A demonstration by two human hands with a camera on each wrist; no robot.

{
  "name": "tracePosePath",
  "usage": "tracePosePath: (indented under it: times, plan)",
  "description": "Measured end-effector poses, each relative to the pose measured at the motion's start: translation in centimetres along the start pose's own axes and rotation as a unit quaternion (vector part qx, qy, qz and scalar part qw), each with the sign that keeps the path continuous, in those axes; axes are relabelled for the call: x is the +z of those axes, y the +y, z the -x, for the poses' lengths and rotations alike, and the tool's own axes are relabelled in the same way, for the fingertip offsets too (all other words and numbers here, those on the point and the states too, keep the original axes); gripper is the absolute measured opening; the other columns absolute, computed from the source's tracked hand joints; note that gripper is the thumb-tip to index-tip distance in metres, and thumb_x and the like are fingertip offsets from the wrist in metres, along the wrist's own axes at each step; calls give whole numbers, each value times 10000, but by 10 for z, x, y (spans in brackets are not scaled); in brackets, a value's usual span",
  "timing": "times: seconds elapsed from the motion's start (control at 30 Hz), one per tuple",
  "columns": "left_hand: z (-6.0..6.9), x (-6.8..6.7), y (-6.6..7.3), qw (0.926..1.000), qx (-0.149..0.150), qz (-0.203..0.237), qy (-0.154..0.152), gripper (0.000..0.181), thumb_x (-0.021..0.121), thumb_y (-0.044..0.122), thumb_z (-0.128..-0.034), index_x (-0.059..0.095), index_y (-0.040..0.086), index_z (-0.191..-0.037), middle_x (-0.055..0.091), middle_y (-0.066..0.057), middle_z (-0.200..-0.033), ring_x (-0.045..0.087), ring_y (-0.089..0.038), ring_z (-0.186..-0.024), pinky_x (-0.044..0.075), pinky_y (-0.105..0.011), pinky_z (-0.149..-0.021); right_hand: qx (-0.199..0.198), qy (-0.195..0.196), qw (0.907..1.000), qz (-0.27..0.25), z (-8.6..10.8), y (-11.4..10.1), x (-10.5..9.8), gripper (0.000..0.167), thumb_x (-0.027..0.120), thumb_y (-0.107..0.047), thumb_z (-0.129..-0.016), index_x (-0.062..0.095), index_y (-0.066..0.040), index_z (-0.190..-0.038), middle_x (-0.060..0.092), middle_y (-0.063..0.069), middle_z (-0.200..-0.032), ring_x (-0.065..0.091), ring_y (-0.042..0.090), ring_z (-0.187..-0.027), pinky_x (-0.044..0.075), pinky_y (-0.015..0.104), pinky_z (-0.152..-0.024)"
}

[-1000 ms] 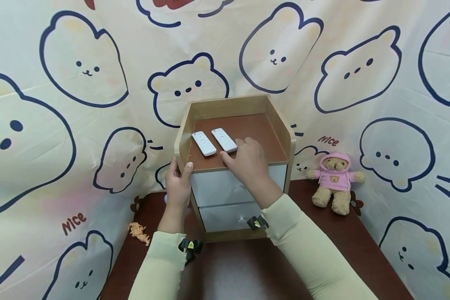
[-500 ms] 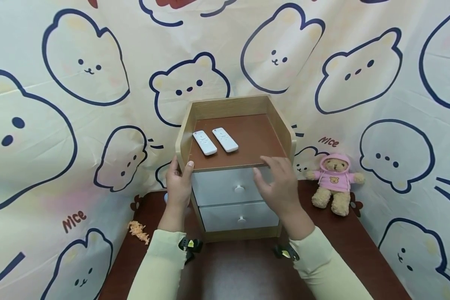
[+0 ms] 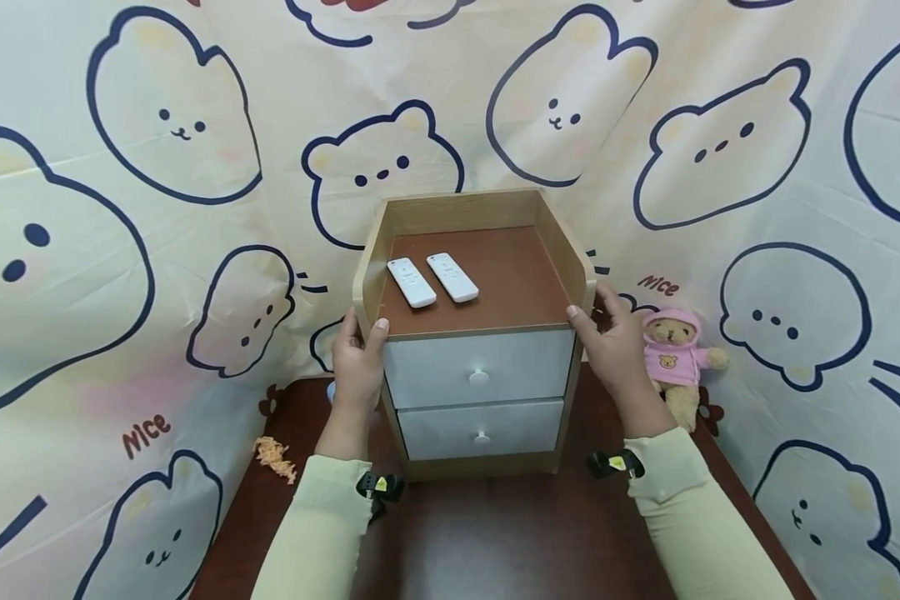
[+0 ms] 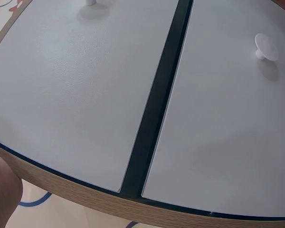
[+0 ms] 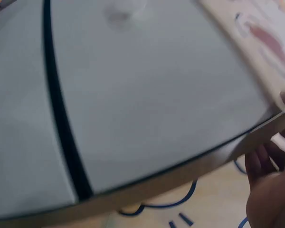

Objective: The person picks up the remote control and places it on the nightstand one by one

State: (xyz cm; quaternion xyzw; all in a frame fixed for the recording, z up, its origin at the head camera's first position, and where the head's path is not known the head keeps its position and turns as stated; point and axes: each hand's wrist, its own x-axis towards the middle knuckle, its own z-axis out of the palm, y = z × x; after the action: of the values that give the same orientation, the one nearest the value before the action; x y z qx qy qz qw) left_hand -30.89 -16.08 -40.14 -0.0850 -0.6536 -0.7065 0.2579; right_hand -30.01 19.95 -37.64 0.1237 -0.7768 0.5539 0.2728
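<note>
A small wooden cabinet (image 3: 465,212) with two pale drawers stands on the table, its open top lined in brown. Two white remotes, one on the left (image 3: 412,282) and one beside it (image 3: 453,277), lie apart on that top. My left hand (image 3: 357,367) grips the cabinet's left side near the front corner, thumb in front. At the right front corner, my right hand (image 3: 615,346) holds the side panel, thumb at the front edge and fingers around the outside. In the right wrist view, curled fingers (image 5: 261,164) show beside the wooden edge.
A teddy bear in a pink hoodie (image 3: 671,360) sits right of the cabinet, partly behind my right hand. An orange crinkled bundle (image 3: 274,459) lies on the dark table (image 3: 495,542) at left. A patterned cloth (image 3: 435,75) hangs behind.
My right hand has left the right-hand remote, moved right across the cabinet's front and taken hold of its right side. The left hand keeps its grip, and both remotes remain in place.
</note>
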Motion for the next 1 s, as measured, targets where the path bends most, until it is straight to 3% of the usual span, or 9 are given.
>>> tracePosePath:
  times: [0.1, 0.2, 0.43, 0.67, 0.8, 0.9, 1.0]
  plan:
    - [2, 2, 1, 10000, 21, -66, -43, 546, 686, 228, -1067, 554, 221, -1597, 568, -47, -1573, 498, -203, -1455, 376, -544, -1256, 291, -404, 9987, -141, -2, 8, -2, 588, 696, -361, -1053, 529, -304, -1614, 603, 67, -1587, 605, 323, -1423, 520, 580, -1134]
    - [3, 3, 2, 9999, 77, -76, -87, 547, 684, 246, -1070, 550, 229, -1600, 563, -37, -1587, 489, -209, -1488, 363, -556, -1272, 405, -383, 9983, -156, -3, 11, 2, 605, 687, -396, -1054, 512, -320, -1628, 592, 84, -1606, 588, 357, -1444, 477, 645, -1157]
    - [2, 2, 5, 9997, 11, -244, -3, 543, 672, 270, -1074, 544, 232, -1599, 561, -48, -1583, 495, -222, -1485, 370, -547, -1276, 424, 55, 9990, -125, -4, 14, 15, 521, 623, -396, -1082, 593, -203, -1565, 643, 121, -1552, 632, 361, -1394, 476, 636, -1170]
    - [8, -5, 6, 9999, 74, 8, -95, 550, 663, 184, -1077, 541, 157, -1613, 573, -104, -1594, 518, -204, -1463, 438, -342, -1199, 351, 273, 9989, 127, -3, 22, 18, 516, 622, -456, -1068, 649, -188, -1508, 692, 133, -1488, 687, 376, -1325, 527, 644, -1107]
    - [31, -22, -5, 9993, 309, -141, -149, 562, 614, 157, -1105, 480, 133, -1651, 525, -93, -1665, 489, -232, -1539, 435, -212, -1187, 452, 239, 9986, 140, 0, 22, 19, 539, 615, -480, -1068, 628, -212, -1536, 672, 114, -1521, 669, 377, -1360, 514, 648, -1122]
    - [61, -43, -26, 9960, 288, -837, 84, 516, 604, 140, -1111, 522, 89, -1617, 571, -126, -1625, 550, -290, -1488, 461, -161, -1136, 411, 267, 9986, 179, 0, 19, 20, 530, 614, -472, -1070, 633, -217, -1534, 679, 108, -1514, 674, 375, -1355, 520, 649, -1112]
    - [98, -63, -59, 9773, 81, -2062, 473, 447, 655, 162, -1091, 620, 62, -1526, 666, -148, -1515, 639, -323, -1368, 497, -197, -1085, 310, 346, 9986, 234, 1, 19, 21, 506, 620, -442, -1070, 658, -190, -1506, 704, 131, -1472, 694, 376, -1319, 541, 642, -1089]
